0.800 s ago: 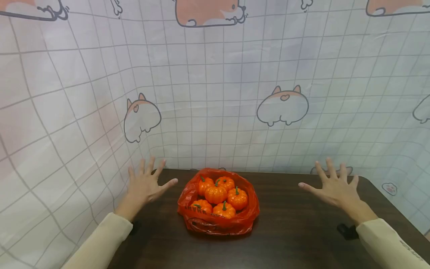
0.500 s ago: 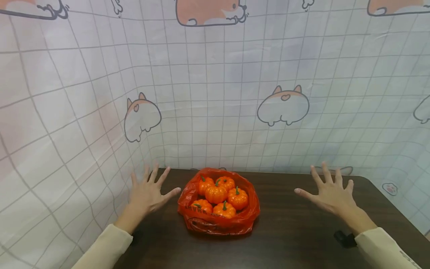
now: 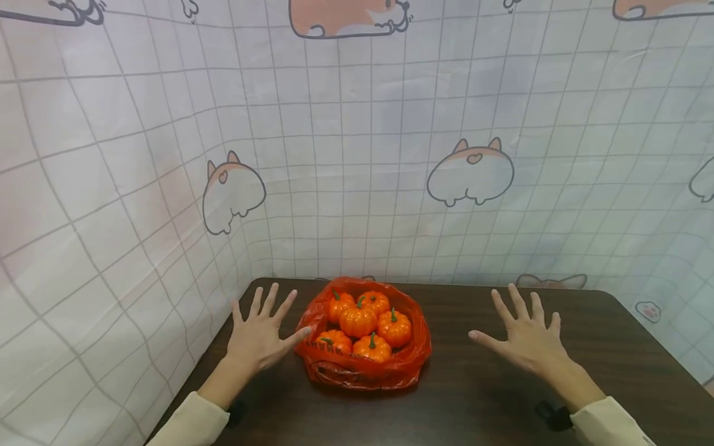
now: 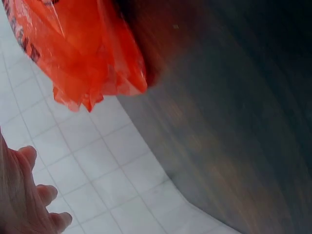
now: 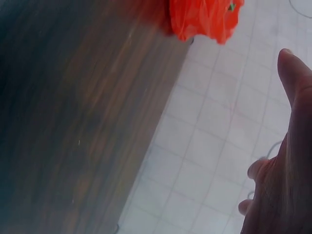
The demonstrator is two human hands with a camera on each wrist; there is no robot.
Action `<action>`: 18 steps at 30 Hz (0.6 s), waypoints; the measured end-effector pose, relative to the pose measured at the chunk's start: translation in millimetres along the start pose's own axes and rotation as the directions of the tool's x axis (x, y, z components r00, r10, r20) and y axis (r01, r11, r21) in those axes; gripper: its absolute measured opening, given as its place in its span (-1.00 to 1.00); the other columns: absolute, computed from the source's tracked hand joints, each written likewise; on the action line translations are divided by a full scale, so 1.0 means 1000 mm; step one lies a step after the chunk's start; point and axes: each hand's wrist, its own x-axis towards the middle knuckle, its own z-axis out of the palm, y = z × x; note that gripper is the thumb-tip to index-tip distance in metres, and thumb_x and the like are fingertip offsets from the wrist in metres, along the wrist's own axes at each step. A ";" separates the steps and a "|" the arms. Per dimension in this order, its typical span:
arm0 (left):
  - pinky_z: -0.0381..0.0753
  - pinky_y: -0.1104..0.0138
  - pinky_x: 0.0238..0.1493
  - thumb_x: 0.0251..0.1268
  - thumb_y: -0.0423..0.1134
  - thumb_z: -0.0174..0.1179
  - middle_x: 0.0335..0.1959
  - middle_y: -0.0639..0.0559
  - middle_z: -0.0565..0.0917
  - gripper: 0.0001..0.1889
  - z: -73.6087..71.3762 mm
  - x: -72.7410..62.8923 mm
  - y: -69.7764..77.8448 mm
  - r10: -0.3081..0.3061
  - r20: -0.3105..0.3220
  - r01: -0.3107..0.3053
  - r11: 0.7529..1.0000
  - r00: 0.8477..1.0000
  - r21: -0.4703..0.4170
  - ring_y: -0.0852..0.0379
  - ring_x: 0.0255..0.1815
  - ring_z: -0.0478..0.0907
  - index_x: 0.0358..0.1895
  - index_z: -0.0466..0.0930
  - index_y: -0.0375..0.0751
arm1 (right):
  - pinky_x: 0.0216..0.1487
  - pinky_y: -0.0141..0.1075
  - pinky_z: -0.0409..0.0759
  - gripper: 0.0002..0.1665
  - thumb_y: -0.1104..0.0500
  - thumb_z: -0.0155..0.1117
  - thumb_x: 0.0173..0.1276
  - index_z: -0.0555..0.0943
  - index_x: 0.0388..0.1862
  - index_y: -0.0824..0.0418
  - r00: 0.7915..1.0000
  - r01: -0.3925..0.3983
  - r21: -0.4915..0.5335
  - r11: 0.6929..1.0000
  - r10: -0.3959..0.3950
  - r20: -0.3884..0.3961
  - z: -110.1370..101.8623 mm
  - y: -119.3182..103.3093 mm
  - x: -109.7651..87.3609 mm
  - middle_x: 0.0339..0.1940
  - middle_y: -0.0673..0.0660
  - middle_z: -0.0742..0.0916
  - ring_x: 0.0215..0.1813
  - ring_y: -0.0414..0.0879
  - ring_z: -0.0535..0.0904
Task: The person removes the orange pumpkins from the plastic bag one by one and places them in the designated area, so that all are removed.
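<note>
A red plastic bag [image 3: 362, 376] with dark printing stands on the table, its mouth spread wide. Inside it lie several small orange pumpkins [image 3: 359, 321] with green stems. My left hand [image 3: 256, 341] hovers at the bag's left side, fingers spread, its thumb tip overlapping the bag's edge in the head view; I cannot tell whether it touches. On the right, my right hand [image 3: 530, 344] hovers over the table with fingers spread, apart from the bag. Both hands hold nothing. The left wrist view shows the bag [image 4: 83, 53] near that hand, and the right wrist view shows its lower edge [image 5: 204, 19].
The dark wooden table [image 3: 463, 409] has a rounded corner at the back right. A white gridded cloth [image 3: 357, 155] with cartoon dogs hangs behind and along the left side. Dark straps or devices [image 3: 552, 415] sit at the wrists.
Both hands have moved inward toward the bag and lower in the head view, fingers still spread. The bag and pumpkins have stayed in place.
</note>
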 end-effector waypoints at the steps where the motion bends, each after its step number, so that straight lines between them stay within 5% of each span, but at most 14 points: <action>1: -0.33 -0.51 0.44 0.26 0.64 -0.16 0.71 -0.09 -0.06 -0.04 0.001 0.000 0.002 0.002 0.000 -0.002 1.000 1.000 -0.005 -0.33 0.70 -0.15 0.66 -0.02 0.32 | 0.26 0.69 -0.21 0.25 -0.60 0.02 0.32 -0.20 0.73 -0.06 1.000 0.000 0.003 1.000 0.000 -0.002 0.002 -0.003 0.000 0.73 0.30 -0.11 0.59 0.65 -0.17; 18: -0.25 -0.48 0.47 0.31 0.60 -0.17 0.71 -0.12 -0.02 -0.11 0.027 0.013 0.034 -0.026 0.000 0.026 0.981 1.000 -0.190 -0.29 0.71 -0.18 0.65 0.04 0.33 | 0.33 0.63 -0.07 0.19 -0.56 0.11 0.32 0.00 0.72 -0.01 0.998 0.049 0.131 0.990 -0.043 -0.047 0.026 -0.051 0.008 0.71 0.28 0.05 0.60 0.55 -0.07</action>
